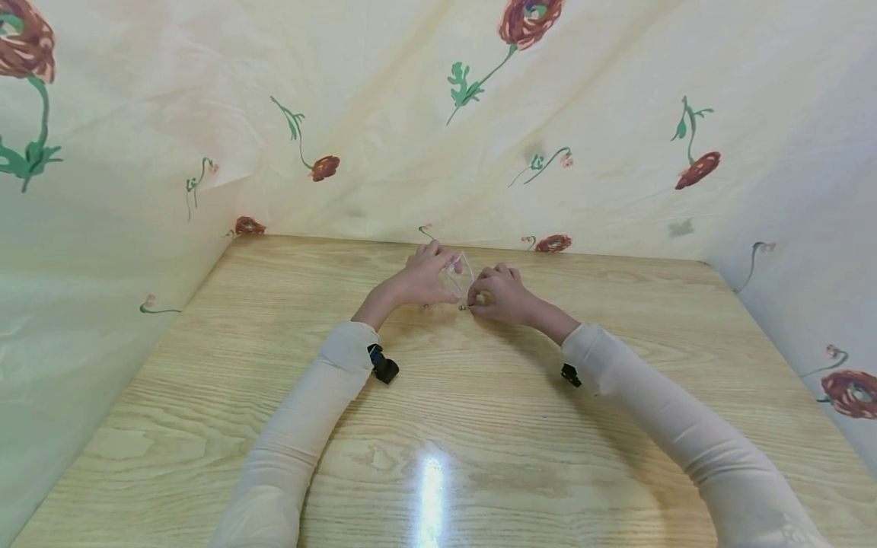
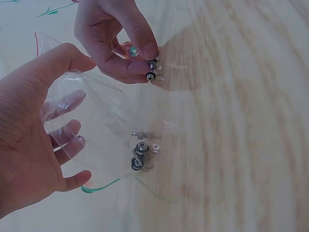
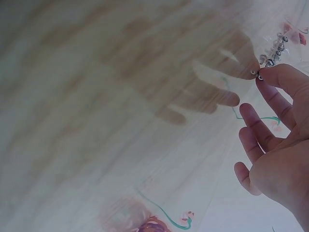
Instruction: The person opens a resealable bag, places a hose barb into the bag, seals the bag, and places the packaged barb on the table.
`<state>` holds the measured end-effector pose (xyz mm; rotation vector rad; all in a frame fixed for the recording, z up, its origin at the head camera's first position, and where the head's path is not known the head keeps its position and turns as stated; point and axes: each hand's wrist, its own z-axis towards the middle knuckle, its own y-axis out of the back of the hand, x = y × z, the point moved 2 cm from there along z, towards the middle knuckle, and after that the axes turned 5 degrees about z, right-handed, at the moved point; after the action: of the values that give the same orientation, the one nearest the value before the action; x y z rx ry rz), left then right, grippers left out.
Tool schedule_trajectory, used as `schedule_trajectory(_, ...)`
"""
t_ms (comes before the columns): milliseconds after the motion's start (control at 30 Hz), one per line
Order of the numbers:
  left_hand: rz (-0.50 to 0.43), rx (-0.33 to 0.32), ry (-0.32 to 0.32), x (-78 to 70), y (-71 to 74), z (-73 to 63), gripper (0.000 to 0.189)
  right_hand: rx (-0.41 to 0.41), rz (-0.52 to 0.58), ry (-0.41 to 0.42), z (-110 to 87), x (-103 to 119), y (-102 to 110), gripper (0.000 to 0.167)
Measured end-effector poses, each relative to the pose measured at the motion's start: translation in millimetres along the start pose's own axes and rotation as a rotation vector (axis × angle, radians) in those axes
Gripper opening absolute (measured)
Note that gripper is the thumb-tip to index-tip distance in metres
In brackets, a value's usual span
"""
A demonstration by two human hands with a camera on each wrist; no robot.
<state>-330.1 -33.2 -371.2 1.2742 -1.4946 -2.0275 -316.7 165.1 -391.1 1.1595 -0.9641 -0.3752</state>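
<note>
My left hand (image 1: 419, 280) holds a clear plastic bag (image 2: 108, 137) near its top, the thumb along one side and the other fingers showing through the film. A red line marks the bag's edge. Between thumb and forefinger, my right hand (image 1: 505, 297) pinches a small metal fitting (image 2: 151, 70) with a dark ring, just above the table and beside the bag. Several similar metal fittings (image 2: 140, 149) lie at the bag's lower edge; I cannot tell whether all are inside it. In the right wrist view, the fittings (image 3: 277, 50) appear in a cluster past the fingertips.
The wood-grain table (image 1: 438, 411) reflects a bright light near its front. Behind it hangs a pale flowered cloth (image 1: 384, 114), close beyond the hands, and cloth also borders both sides. A black wrist camera (image 1: 384, 365) sits on the left cuff.
</note>
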Motion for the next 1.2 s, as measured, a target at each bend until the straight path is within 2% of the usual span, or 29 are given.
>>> schedule_trajectory(733, -0.004, 0.000, 0.013, -1.2, 0.9, -0.8, 0.044, -0.032, -0.005, -0.016, -3.7, -1, 5, 0.003)
schedule_trajectory(1200, 0.002, -0.014, 0.019, -0.1, -0.2, -0.2, 0.046, -0.095, 0.029, -0.041, -5.9, -4, 13, 0.005)
